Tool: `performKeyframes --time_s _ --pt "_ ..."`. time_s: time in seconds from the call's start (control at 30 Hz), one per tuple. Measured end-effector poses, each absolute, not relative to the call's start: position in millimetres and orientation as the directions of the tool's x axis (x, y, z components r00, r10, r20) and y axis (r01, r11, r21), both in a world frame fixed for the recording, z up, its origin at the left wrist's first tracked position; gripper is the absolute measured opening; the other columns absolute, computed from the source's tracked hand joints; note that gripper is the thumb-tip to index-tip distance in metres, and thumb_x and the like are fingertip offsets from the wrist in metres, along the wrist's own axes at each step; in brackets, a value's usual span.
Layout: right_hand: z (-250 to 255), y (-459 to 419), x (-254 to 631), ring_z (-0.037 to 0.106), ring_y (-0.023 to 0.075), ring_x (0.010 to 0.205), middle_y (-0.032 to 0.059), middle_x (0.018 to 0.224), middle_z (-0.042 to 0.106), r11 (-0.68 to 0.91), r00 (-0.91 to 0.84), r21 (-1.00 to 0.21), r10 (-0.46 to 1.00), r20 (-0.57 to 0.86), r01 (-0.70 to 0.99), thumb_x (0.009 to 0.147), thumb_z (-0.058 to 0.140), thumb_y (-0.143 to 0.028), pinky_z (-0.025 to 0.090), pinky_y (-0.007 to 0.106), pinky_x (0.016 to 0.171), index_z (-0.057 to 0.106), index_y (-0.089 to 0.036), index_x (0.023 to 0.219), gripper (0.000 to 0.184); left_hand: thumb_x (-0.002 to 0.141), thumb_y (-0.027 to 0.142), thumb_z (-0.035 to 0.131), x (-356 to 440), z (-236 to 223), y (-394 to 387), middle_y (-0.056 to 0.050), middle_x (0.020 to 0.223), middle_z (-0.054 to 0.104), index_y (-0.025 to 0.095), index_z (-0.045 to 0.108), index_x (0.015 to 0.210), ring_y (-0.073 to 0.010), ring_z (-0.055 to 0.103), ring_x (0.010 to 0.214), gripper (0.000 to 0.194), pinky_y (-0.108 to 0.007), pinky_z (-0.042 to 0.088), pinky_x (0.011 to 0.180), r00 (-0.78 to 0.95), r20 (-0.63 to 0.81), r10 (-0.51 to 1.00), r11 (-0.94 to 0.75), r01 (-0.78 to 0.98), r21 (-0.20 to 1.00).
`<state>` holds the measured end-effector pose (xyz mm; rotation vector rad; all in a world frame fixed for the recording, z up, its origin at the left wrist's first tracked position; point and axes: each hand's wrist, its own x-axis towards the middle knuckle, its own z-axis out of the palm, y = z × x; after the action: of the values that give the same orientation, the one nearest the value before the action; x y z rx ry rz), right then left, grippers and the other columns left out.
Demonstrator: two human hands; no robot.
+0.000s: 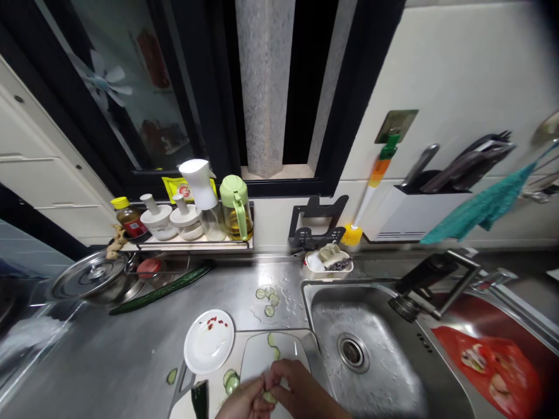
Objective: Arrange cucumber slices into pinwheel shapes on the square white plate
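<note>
At the bottom centre, my left hand (245,400) and my right hand (299,389) meet with fingers pinched together around a cucumber slice (269,398); my fingers cover part of it. Beneath them lies a white rectangular dish (252,356), with cucumber slices (273,344) near its far edge. It rests on a pale cutting board (181,409). Just left of my left hand are more cucumber slices (231,381) and a cut piece of cucumber (200,399). A round white plate (205,359) holds small red pieces.
Loose cucumber slices (269,298) lie on the wet steel counter behind the board, and one slice (172,376) sits at left. A long whole cucumber (163,289) lies below the condiment rack (192,247). At right is the sink (379,337), with a red bag (493,366) in the farther basin.
</note>
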<state>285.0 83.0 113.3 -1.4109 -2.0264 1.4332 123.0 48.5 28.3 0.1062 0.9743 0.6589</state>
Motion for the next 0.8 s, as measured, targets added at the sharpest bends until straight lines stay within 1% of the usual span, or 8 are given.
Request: performKeyframes --time_s 0.07,0.2,0.33,0.43,0.53,0.63,0.73,0.8 --pt "112 86 290 0.054 0.0146 0.078 -0.0008 0.08 0.065 0.024 -0.476 -0.826 0.827 -0.3 0.563 0.068 0.051 -0.014 0.038 0.028 0.076 0.065 -0.021 0.078 0.019 0.062 0.036 0.082 126 35 51 0.0 0.057 0.062 0.011 0.067 0.078 -0.0042 0.053 0.047 0.033 -0.013 0.035 0.045 0.363 -0.702 0.613 0.763 -0.505 0.405" --pt "106 92 296 0.053 0.0137 0.07 -0.0011 0.074 0.063 -0.04 -0.429 -0.824 0.839 -0.335 0.566 0.067 0.05 -0.014 0.038 0.026 0.068 0.065 -0.02 0.075 0.019 0.048 0.02 0.089 126 48 57 -0.003 0.059 0.067 0.009 0.071 0.077 -0.0042 0.054 0.047 0.036 -0.014 0.037 0.046 0.316 -0.696 0.645 0.726 -0.539 0.428" --pt "98 98 299 0.054 0.0139 0.07 -0.0002 0.07 0.063 -0.079 -0.399 -0.839 0.853 -0.336 0.538 0.066 0.049 -0.014 0.037 0.025 0.063 0.064 -0.019 0.07 0.016 0.046 0.024 0.09 122 57 64 -0.003 0.054 0.067 0.01 0.072 0.075 -0.0055 0.055 0.042 0.036 -0.014 0.031 0.041 0.3 -0.753 0.586 0.765 -0.512 0.391" --pt "94 100 301 0.055 0.0141 0.07 0.0001 0.07 0.063 -0.089 -0.39 -0.842 0.857 -0.338 0.532 0.066 0.049 -0.014 0.037 0.025 0.062 0.063 -0.019 0.069 0.015 0.044 0.028 0.091 121 58 66 -0.004 0.051 0.066 0.009 0.072 0.073 -0.0058 0.054 0.041 0.04 -0.015 0.027 0.039 0.303 -0.735 0.607 0.757 -0.503 0.417" --pt "94 103 301 0.054 0.0139 0.069 -0.0001 0.069 0.063 -0.1 -0.391 -0.851 0.856 -0.338 0.516 0.066 0.049 -0.015 0.037 0.026 0.062 0.063 -0.019 0.069 0.014 0.043 0.025 0.091 122 54 66 -0.004 0.054 0.067 0.009 0.071 0.072 -0.0071 0.058 0.046 0.038 -0.015 0.032 0.043 0.315 -0.715 0.624 0.755 -0.478 0.449" --pt "95 105 301 0.053 0.0137 0.068 -0.0003 0.068 0.062 -0.104 -0.386 -0.857 0.861 -0.331 0.504 0.066 0.049 -0.015 0.036 0.026 0.062 0.062 -0.019 0.069 0.014 0.043 0.017 0.089 123 49 65 -0.004 0.061 0.07 0.011 0.068 0.068 -0.0087 0.063 0.053 0.033 -0.016 0.039 0.053 0.353 -0.695 0.626 0.764 -0.455 0.457" --pt "95 105 300 0.052 0.0132 0.066 -0.001 0.067 0.061 -0.124 -0.378 -0.861 0.86 -0.341 0.494 0.065 0.048 -0.014 0.036 0.026 0.06 0.062 -0.019 0.069 0.015 0.049 0.02 0.088 125 43 62 -0.004 0.068 0.073 0.015 0.064 0.07 -0.0124 0.067 0.061 0.032 -0.019 0.041 0.057 0.36 -0.721 0.592 0.785 -0.46 0.415" --pt "94 105 300 0.052 0.0129 0.065 -0.0014 0.066 0.06 -0.142 -0.377 -0.864 0.857 -0.351 0.482 0.064 0.047 -0.013 0.035 0.025 0.06 0.062 -0.019 0.068 0.016 0.052 0.022 0.087 127 40 60 -0.003 0.067 0.072 0.016 0.062 0.072 -0.0129 0.067 0.061 0.033 -0.02 0.041 0.058 0.362 -0.715 0.598 0.776 -0.485 0.403"
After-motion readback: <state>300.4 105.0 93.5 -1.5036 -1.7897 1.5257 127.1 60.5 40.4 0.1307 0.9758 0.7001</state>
